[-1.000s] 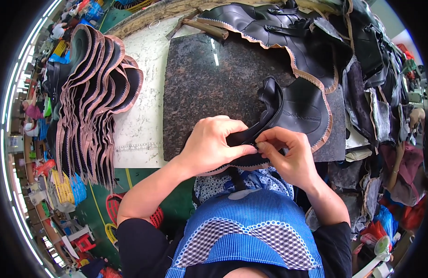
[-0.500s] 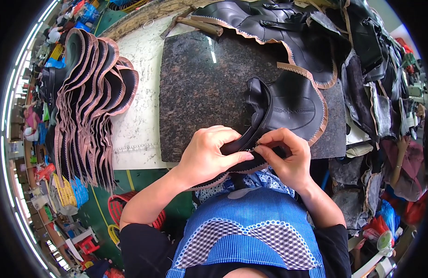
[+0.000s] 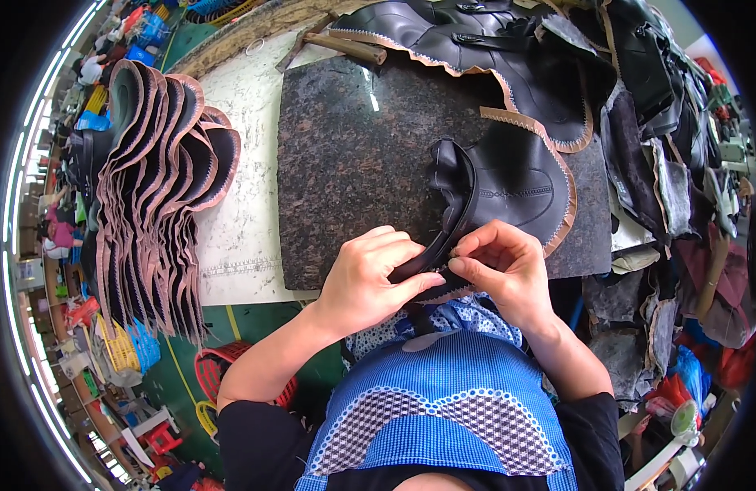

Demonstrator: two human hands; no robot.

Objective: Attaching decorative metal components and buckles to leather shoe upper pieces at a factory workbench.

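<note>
A black leather boot upper [image 3: 515,186] with a tan, zigzag-stitched border lies partly on a dark speckled stone slab [image 3: 337,164]. Its near part is folded up over the slab's front edge. My left hand [image 3: 368,274] is closed around this fold, thumb pointing right along the edge. Against the same edge, my right hand [image 3: 509,272] pinches thumb and forefinger together. A small shiny glint shows at those fingertips, too small to name. The two thumbs nearly meet. Part of the fold is hidden behind my hands.
A stack of black pieces with pinkish borders [image 3: 161,188] hangs over the white tabletop's [image 3: 243,188] left side. More black boot uppers [image 3: 509,69] lie at the back right. A wooden-handled hammer [image 3: 345,47] rests behind the slab. A red basket [image 3: 218,372] stands below left.
The view has shifted slightly. Less of the dark flap shows below my left hand, and more of the blue patterned cloth shows there. Both hands keep nearly the same hold.
</note>
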